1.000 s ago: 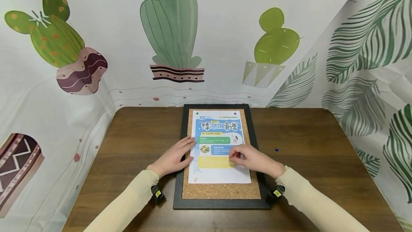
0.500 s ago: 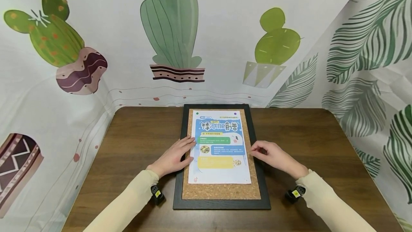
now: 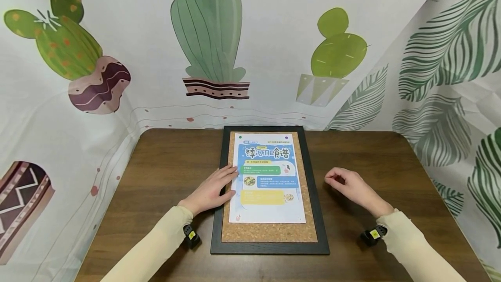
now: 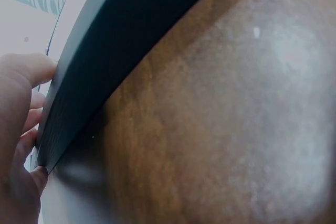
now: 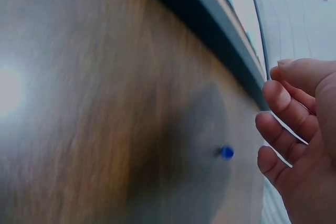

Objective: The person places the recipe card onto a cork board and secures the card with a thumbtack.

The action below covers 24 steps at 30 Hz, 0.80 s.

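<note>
A printed poster (image 3: 270,212) lies on a black-framed cork board (image 3: 270,233), with a green pushpin (image 3: 240,137) and a purple pushpin (image 3: 286,137) at its upper corners. My left hand (image 3: 209,189) rests across the board's left frame, fingertips on the poster's left edge. To the right of the board, my right hand (image 3: 356,188) is above the table, its fingers loosely bent and holding nothing. A blue pushpin (image 5: 227,152) lies on the table near those fingers in the right wrist view; the hand hides it in the head view.
The brown wooden table (image 3: 168,151) extends on both sides of the board. Behind it hangs a white cloth (image 3: 274,47) printed with cacti and leaves. Each wrist carries a small black camera, such as the left one (image 3: 192,236).
My right hand has moved right, from over the poster, past the board's right edge, to above the table by the blue pushpin. The left hand has stayed in place.
</note>
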Available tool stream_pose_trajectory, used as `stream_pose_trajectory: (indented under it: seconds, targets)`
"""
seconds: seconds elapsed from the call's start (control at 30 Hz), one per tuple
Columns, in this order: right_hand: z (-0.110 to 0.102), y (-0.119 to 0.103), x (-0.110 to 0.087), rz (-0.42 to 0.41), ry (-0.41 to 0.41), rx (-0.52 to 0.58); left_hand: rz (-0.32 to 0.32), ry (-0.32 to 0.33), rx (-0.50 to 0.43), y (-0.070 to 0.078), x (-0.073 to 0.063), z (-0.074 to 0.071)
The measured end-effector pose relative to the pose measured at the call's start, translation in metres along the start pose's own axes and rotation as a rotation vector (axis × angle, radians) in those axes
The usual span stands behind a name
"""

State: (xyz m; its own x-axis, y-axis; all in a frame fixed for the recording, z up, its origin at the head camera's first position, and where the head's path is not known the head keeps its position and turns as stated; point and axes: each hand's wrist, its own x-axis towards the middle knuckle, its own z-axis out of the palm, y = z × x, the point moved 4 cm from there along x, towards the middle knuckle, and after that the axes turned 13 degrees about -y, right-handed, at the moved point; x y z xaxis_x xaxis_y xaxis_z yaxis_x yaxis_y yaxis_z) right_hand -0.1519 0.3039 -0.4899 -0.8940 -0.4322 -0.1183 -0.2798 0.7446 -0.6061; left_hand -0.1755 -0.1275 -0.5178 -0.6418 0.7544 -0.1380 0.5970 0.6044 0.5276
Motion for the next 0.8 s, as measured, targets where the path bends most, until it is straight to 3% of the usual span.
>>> stream_pose_trajectory:
  seconds: [0.23,0.4,0.8]
  targets:
    - [-0.004,0.026,-0.009,0.062,0.063,-0.05,0.002,-0.005,0.005,-0.001,0.001,0.001]
    - [-0.005,0.037,-0.011,0.107,0.061,-0.059,0.019,0.02,0.009,0.001,0.001,0.0]
    - [-0.004,0.045,-0.012,0.165,0.04,-0.066,0.001,0.004,0.017,-0.003,0.001,0.002]
